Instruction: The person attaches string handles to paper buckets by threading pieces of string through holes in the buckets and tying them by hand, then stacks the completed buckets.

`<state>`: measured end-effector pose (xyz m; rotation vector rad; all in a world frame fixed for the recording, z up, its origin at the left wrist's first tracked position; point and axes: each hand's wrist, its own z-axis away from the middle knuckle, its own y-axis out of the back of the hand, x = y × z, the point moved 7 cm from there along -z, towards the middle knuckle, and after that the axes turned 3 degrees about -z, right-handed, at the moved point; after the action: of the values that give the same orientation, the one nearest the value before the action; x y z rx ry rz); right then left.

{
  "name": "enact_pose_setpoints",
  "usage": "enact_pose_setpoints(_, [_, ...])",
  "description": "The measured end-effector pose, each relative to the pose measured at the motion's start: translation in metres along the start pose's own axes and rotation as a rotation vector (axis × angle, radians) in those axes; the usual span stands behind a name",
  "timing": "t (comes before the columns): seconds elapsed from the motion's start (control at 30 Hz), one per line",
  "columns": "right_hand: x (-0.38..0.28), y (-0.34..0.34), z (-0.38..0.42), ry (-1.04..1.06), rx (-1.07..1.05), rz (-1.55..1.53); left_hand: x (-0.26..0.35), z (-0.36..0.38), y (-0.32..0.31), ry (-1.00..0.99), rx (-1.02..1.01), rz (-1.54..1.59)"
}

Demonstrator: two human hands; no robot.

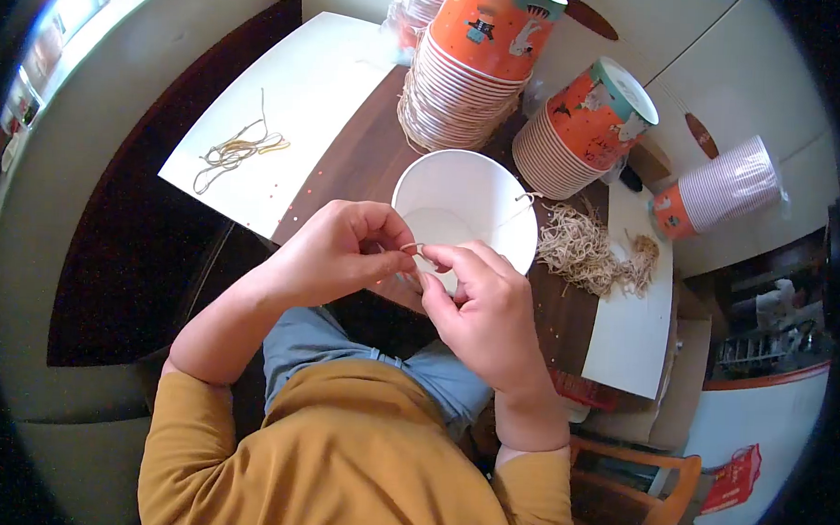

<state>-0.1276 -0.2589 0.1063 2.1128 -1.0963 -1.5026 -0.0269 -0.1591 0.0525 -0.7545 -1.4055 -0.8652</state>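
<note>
A large white paper bucket (450,185) stands at the table's near edge with its opening toward me. At its near rim, my left hand (360,247) pinches a short beige cord (419,248) between thumb and fingers. My right hand (482,292) is closed at the same cord, its thumb and index finger against the near side of the bucket. The cord makes a small loop between the two hands; its lower part is hidden by my fingers. Another cord end (528,197) sticks out at the bucket's right rim.
Nested orange patterned buckets stand in a tall stack (468,84) and a shorter stack (586,129) behind. A third stack (719,185) lies tilted at right. A tangled pile of beige cords (578,245) sits right of the bucket. Loose cords (234,154) lie on the left white panel.
</note>
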Motion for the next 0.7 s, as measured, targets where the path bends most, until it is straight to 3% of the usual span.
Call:
enact_pose_setpoints(0.2, [0.012,-0.006,-0.003,-0.122,-0.164,-0.109,0.000,0.000,0.001,0.027,-0.006,-0.020])
enact_pose_setpoints(0.5, [0.021,-0.009,-0.010,-0.195,-0.169,-0.169,0.002,-0.003,0.001,0.012,0.009,-0.029])
enact_pose_setpoints(0.6, [0.021,-0.009,-0.010,-0.190,-0.148,-0.147,0.005,-0.002,0.005,-0.019,0.028,-0.085])
enact_pose_setpoints(0.7, [0.000,0.000,-0.004,0.015,0.043,0.098,0.014,0.005,0.005,-0.057,0.079,-0.282])
